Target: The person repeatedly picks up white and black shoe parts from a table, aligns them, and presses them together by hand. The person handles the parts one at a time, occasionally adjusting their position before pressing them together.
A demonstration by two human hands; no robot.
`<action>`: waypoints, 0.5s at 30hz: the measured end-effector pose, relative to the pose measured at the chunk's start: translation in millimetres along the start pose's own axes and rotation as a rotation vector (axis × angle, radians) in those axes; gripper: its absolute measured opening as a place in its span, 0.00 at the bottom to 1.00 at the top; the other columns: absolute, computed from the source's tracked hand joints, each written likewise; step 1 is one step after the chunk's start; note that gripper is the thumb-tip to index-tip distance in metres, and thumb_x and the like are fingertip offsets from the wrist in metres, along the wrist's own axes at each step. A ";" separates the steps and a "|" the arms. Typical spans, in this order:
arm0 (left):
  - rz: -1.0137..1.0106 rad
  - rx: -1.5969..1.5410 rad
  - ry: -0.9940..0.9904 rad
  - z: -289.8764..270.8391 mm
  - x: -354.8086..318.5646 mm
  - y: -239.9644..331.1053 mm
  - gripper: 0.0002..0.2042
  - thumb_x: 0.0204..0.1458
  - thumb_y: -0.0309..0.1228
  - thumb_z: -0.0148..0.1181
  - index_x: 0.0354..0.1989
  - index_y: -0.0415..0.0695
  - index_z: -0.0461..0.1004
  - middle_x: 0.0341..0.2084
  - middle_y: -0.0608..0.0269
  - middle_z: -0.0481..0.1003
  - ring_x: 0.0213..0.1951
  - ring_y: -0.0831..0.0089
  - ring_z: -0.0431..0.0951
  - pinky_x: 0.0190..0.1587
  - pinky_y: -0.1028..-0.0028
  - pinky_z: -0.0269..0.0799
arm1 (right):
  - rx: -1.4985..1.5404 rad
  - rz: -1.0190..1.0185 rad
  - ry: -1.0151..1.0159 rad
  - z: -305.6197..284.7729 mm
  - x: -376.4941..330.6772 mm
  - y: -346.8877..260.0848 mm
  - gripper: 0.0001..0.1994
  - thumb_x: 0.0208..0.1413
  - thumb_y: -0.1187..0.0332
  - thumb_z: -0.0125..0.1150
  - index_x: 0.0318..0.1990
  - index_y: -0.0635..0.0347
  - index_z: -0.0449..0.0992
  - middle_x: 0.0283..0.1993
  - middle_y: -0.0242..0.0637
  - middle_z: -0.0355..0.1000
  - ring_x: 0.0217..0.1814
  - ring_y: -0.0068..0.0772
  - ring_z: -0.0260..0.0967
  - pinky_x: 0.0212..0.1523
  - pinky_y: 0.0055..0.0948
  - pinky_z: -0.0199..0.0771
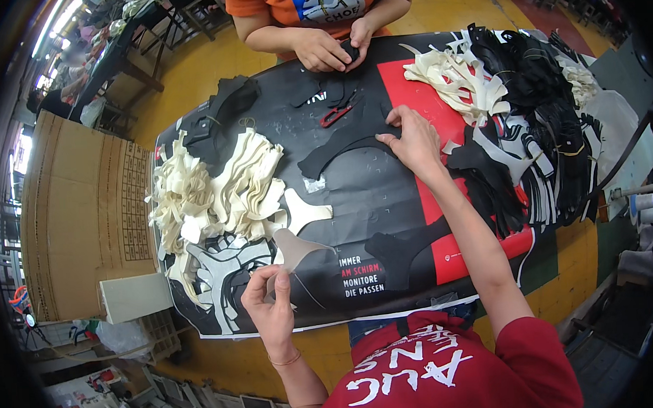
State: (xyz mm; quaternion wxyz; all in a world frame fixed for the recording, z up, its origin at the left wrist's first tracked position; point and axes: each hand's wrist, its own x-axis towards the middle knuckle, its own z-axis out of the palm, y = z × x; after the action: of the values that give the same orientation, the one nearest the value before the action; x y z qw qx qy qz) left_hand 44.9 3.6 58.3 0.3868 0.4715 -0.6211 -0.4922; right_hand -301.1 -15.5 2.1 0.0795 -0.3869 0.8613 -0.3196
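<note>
My left hand (pixel 271 299) is closed in a pinch at the near end of a thin grey-beige cut piece (pixel 301 250), raised above the table's front left. Farther off, right of the middle, my right hand (pixel 417 141) grips the right end of a curved black cut piece (pixel 331 146) with thumb and fingers. Beside the grey-beige piece lies a cream cut piece (pixel 308 211). Another black piece (pixel 403 252) rests flat near the front edge. Red-handled snips (pixel 336 115) lie just beyond the curved black piece.
Bundled cream pieces (pixel 248 178) and grey-and-black pieces (pixel 230 272) cover the table's left. Cream strips (pixel 460 82) and black bundles (pixel 533 67) crowd the right. Across the table, a co-worker's hands (pixel 333 50) hold something small and black. A cardboard box (pixel 72 217) stands left.
</note>
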 end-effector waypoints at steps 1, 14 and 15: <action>-0.009 -0.009 -0.005 -0.2 -0.5 0.2 0.06 0.60 0.25 0.64 0.35 0.34 0.75 0.30 0.67 0.75 0.34 0.82 0.71 0.38 0.81 0.66 | 0.015 0.014 0.006 -0.3 1.1 -0.4 0.15 0.47 0.59 0.77 0.36 0.58 0.80 0.40 0.37 0.78 0.44 0.42 0.77 0.44 0.41 0.73; 0.119 0.119 0.014 -18.2 -11.8 15.0 0.04 0.56 0.23 0.66 0.34 0.34 0.77 0.33 0.61 0.75 0.36 0.75 0.73 0.41 0.78 0.67 | 0.235 -0.431 0.135 -40.0 -29.6 -26.8 0.10 0.54 0.66 0.71 0.39 0.62 0.85 0.31 0.40 0.80 0.33 0.36 0.76 0.36 0.34 0.71; 0.135 0.128 0.017 -20.9 -13.7 18.7 0.04 0.55 0.23 0.66 0.34 0.35 0.77 0.33 0.61 0.75 0.36 0.75 0.73 0.41 0.77 0.67 | 0.347 -0.400 0.069 -50.2 -41.4 -26.7 0.09 0.55 0.67 0.70 0.40 0.62 0.85 0.32 0.40 0.80 0.33 0.36 0.76 0.37 0.34 0.71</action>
State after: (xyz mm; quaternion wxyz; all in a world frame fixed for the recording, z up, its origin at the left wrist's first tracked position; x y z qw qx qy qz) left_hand 64.4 13.1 80.9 0.3934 0.4566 -0.6784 -0.4202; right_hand -275.4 25.5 53.2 0.0506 -0.5188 0.7023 -0.4849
